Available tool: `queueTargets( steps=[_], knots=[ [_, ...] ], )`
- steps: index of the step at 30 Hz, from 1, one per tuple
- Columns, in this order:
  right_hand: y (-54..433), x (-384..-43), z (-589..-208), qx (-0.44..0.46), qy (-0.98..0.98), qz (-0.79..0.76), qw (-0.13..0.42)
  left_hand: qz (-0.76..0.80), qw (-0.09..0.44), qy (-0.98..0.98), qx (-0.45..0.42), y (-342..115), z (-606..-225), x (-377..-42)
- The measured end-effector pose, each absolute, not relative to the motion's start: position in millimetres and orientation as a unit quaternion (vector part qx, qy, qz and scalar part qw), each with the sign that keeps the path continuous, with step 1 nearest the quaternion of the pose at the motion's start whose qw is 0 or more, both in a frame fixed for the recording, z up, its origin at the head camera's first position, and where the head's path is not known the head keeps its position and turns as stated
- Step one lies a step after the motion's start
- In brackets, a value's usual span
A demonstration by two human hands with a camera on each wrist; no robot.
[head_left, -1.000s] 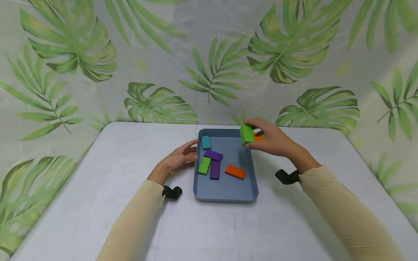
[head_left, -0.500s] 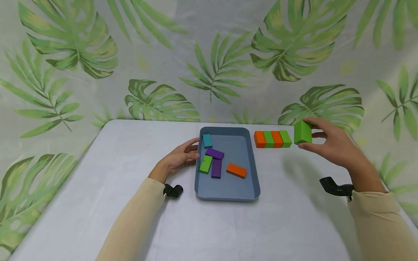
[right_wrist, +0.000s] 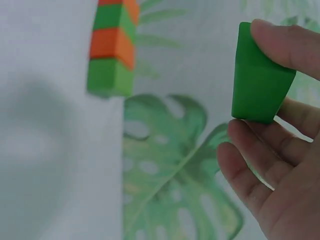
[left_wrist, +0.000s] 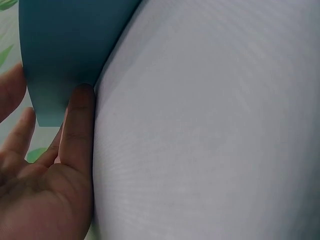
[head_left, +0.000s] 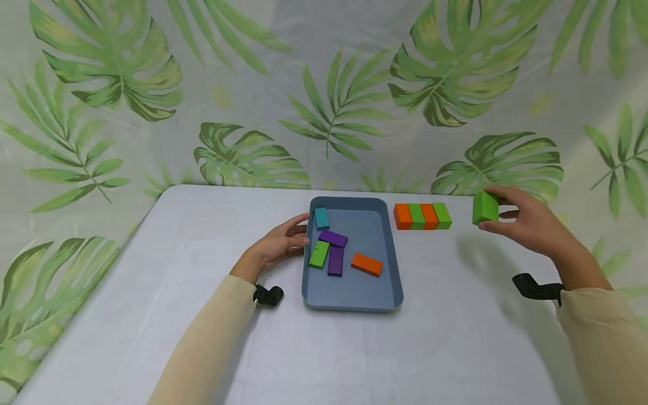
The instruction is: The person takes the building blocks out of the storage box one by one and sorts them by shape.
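Up above the table at the right, my right hand (head_left: 531, 222) pinches a green block (head_left: 485, 207) between thumb and fingers. The right wrist view shows that block (right_wrist: 260, 75) with the thumb on one end and fingertips on the other. Left of it, a row of alternating orange and green blocks (head_left: 422, 216) stands side by side on the table. My left hand (head_left: 277, 244) rests beside the blue-grey tray (head_left: 351, 301), its loosely straight fingers at the tray's outer left wall (left_wrist: 65, 50).
Inside the tray lie a teal block (head_left: 321, 219), two purple blocks, the nearer one (head_left: 335, 261) upright in view, a green block (head_left: 319, 255) and an orange block (head_left: 367, 264). A leaf-print cloth (head_left: 243, 84) hangs behind the white table (head_left: 212, 219).
My right hand has carried the green block rightward from over the tray's far right corner, past the row, which is now uncovered. The left hand stays by the tray.
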State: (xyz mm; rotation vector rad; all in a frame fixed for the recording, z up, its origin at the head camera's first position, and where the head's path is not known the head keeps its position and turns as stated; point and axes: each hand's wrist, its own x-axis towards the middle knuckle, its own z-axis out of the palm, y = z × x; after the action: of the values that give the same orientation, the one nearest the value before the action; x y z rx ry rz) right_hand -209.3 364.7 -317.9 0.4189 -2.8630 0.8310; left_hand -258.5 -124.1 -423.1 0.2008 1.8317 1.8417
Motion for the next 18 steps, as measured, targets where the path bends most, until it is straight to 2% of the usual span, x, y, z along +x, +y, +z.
queueTargets(
  steps=[9, 18],
  knots=[
    [387.0, -244.8, -336.9, 0.109, -0.967, 0.229, -0.024, 0.678, 0.263, 0.681, 0.078, -125.3, -424.1, -258.0],
    [399.8, -268.7, -345.4, 0.095, -0.972, 0.204, -0.069, 0.677, 0.265, 0.682, 0.08, -123.0, -423.0, -258.1]
  ],
)
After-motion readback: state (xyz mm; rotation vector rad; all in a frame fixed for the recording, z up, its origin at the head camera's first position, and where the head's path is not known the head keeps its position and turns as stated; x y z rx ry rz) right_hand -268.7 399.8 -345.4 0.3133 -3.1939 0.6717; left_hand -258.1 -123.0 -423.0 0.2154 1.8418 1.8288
